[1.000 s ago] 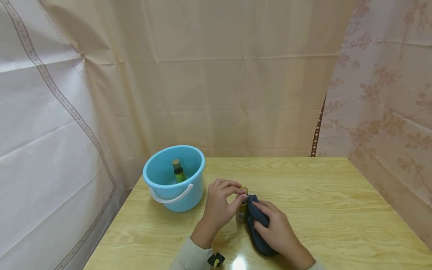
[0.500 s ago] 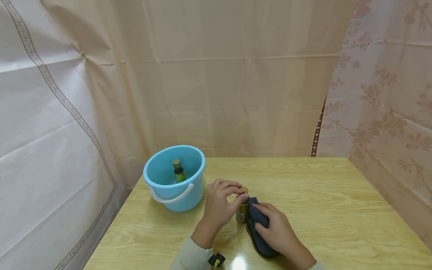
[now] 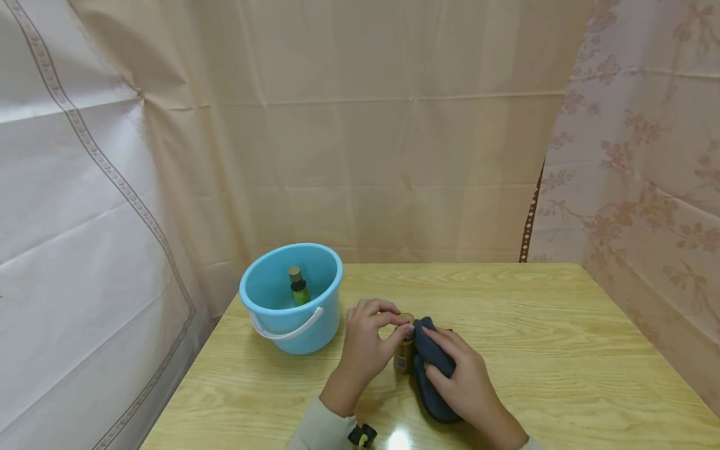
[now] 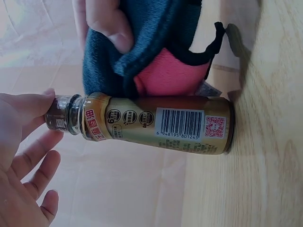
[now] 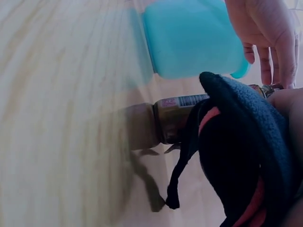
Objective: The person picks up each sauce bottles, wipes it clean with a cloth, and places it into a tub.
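A small glass bottle (image 4: 156,124) with a gold label, barcode and brown cap stands upright on the table. Thumb and fingers of my left hand (image 3: 367,337) pinch its cap (image 4: 57,113), the other fingers spread free. My right hand (image 3: 462,378) grips a folded, fuzzy dark blue cloth (image 3: 435,400) with a pink inner side, black edging and a hanging loop. That cloth (image 4: 106,66) lies against the bottle's side, to the right of it in the head view. Part of the bottle's body is hidden behind the cloth in the right wrist view.
Left of my hands stands a light blue bucket (image 3: 312,331) with a white handle (image 3: 289,331). Inside it is a dark bottle (image 3: 300,289) with a green label. The wooden table (image 3: 534,325) ends at curtains (image 3: 365,156) behind and at both sides.
My right hand and the upper part of the cloth have shifted slightly up along the bottle since half a second ago. The left hand keeps its pinch on the cap.
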`<state>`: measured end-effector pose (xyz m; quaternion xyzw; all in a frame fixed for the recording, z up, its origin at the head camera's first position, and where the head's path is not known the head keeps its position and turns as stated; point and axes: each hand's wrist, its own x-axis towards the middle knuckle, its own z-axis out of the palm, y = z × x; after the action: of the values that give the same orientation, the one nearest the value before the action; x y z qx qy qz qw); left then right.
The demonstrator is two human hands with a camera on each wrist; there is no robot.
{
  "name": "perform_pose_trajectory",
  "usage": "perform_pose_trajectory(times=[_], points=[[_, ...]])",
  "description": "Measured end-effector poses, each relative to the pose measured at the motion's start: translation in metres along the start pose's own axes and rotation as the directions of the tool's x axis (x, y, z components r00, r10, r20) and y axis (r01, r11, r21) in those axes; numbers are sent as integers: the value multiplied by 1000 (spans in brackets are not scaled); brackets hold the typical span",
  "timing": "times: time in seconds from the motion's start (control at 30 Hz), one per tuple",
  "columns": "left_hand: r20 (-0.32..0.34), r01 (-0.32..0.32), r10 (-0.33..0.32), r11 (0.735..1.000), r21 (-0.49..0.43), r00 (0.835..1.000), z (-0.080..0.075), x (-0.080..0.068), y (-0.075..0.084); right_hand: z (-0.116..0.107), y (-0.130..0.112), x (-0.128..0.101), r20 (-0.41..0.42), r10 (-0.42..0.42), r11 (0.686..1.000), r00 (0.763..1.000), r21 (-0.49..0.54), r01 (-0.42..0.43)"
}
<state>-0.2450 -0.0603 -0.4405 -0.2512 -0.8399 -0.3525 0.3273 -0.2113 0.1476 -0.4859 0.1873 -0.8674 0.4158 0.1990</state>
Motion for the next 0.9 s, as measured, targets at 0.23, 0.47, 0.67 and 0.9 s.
perform_pose_trajectory(times=[0.23,0.47,0.67,0.9], points=[[4,-15,15,1000,-2,1000,0,1,-2,-1,-3,1,-43,-17,1000,999,23,18],[9,-22,22,1000,-2,1000,0,1,-2,-2,-5,2,-75,-45,999,996,27,47],[5,-33,33,999,-5,999,1,1,-3,-4,-8,2,-94,-57,998,994,24,60],[8,-33,33,999,-18,999,1,1,-2,0,-2,2,-64,-62,997,996,32,64]])
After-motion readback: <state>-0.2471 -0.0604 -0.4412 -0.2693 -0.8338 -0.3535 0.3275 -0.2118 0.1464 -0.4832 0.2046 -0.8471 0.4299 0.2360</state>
